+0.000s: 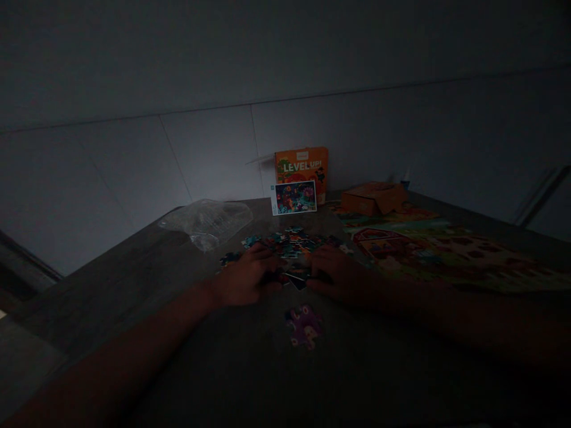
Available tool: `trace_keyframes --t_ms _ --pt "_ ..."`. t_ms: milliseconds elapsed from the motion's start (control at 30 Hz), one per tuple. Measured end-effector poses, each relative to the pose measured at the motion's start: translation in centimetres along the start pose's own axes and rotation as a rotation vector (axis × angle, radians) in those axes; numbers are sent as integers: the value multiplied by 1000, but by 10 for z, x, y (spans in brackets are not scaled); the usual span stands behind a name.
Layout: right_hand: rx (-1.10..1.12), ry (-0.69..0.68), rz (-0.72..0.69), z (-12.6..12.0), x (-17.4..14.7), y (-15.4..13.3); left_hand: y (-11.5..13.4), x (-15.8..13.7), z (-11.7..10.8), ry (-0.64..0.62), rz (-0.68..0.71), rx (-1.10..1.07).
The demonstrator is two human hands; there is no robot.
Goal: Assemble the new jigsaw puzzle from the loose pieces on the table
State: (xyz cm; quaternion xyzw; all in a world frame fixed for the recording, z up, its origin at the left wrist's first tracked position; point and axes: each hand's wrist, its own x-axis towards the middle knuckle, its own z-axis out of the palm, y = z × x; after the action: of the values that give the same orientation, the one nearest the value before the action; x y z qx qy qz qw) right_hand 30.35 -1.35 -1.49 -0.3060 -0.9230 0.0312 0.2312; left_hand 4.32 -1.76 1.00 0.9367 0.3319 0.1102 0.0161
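Note:
In the dim head view, a loose heap of jigsaw puzzle pieces (pixel 292 241) lies on the grey table. My left hand (pixel 250 273) rests at the heap's left side, thumb apart from the bent fingers. Opposite it, my right hand (pixel 332 270) touches the right side in much the same pose. Both hands look open, though shadow hides the fingertips. A few dark pieces (pixel 297 279) lie between the two thumbs. Nearer to me is a small purple cluster of joined puzzle pieces (pixel 304 327), apart from both hands.
An orange "LEVEL UP!" box (pixel 303 163) stands by the wall, a picture card (pixel 295 198) leaning before it. A crumpled clear plastic bag (pixel 207 220) lies left. To the right are a low orange box (pixel 372 198) and a large colourful printed sheet (pixel 446 249).

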Motion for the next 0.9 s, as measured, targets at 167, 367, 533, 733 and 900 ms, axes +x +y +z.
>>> trace_keyframes --t_ms 167,367,533,733,900 --pt "8 -8 -5 -1 0 -1 2 -1 -2 -11 46 -7" --pt "102 -8 43 0 -2 -1 5 0 -4 -39 77 -41" --pt "124 -20 67 2 -3 -1 5 -1 -5 -29 67 -63" --pt "128 -56 97 2 -5 -1 5 0 -5 -41 63 -75" --pt "158 -63 99 4 -6 1 7 -1 -4 -29 86 -53"
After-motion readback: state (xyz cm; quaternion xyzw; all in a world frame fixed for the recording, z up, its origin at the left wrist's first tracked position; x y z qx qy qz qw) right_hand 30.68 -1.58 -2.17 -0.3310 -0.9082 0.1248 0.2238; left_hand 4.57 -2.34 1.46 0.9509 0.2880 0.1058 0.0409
